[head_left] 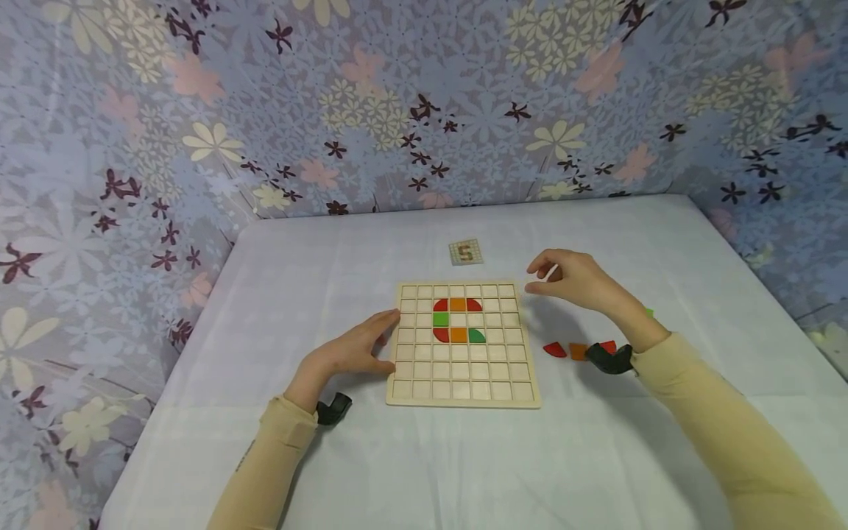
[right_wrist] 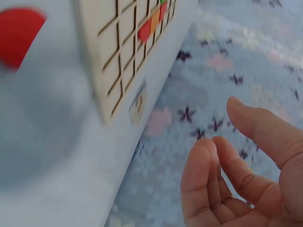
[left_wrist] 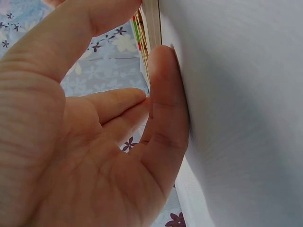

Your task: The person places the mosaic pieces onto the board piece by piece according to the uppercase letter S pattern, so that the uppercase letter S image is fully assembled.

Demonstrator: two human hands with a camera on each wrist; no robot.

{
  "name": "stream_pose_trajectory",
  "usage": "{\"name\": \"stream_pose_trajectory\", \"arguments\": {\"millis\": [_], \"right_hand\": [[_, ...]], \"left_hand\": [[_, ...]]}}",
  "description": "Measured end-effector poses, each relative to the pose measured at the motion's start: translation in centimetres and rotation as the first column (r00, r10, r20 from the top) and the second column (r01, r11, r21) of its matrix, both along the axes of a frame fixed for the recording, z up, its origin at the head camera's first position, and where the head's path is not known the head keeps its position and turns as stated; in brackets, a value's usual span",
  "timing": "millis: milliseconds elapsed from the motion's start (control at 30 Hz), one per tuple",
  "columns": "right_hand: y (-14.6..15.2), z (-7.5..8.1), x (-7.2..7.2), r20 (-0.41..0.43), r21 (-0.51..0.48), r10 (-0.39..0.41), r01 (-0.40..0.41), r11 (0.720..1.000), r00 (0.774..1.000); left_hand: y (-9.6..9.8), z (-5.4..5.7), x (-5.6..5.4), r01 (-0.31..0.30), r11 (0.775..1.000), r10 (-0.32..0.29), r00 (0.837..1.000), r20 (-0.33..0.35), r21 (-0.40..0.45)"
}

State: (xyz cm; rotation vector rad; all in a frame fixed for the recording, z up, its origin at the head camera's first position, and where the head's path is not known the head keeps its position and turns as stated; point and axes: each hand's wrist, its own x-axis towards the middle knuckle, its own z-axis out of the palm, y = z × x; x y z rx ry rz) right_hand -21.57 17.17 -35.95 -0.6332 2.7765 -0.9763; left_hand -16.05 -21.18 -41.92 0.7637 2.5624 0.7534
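Note:
A pale wooden grid board lies on the table. Coloured tiles sit in its upper middle: red quarter-rounds, orange squares, a green square and a green quarter-round. At the board's left edge my left hand rests, thumb and fingers spread and touching it. My right hand hovers above the table past the board's upper right corner, fingers loosely bent, a gap between thumb and fingertips. Nothing shows in that hand in the right wrist view. A small pattern card lies behind the board.
Right of the board lie loose tiles: a red quarter-round, an orange square, another red piece partly behind the black wrist strap, and a green piece mostly hidden by the right arm. Flowered cloth hangs behind the white-covered table.

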Motion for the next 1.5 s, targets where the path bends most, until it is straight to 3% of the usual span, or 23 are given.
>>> {"name": "stream_pose_trajectory", "arguments": {"millis": [333,833,1067,1300,1500], "right_hand": [[4.8,0.1,0.7,-0.013,0.018,-0.125,0.126,0.992,0.992],[11.1,-1.9,2.4,0.016,0.054,-0.263,0.261,0.964,0.965],[13.4,-3.0,3.0,0.028,0.072,-0.283,0.280,0.957,0.959],[15.1,-3.9,3.3,0.124,0.104,-0.294,0.282,0.954,0.948],[15.9,-5.0,3.2,0.152,0.098,-0.303,0.290,0.952,0.941]], "left_hand": [[0.1,0.1,0.1,-0.009,1.000,0.009,1.000,0.006,0.010],[0.3,-0.2,0.0,-0.002,1.000,0.002,1.000,0.012,0.007],[0.3,0.1,0.2,-0.008,1.000,0.008,1.000,0.008,0.016],[0.3,-0.1,0.2,-0.006,1.000,0.005,1.000,0.012,0.013],[0.1,-0.2,0.2,-0.003,1.000,0.003,1.000,0.002,0.016]]}}
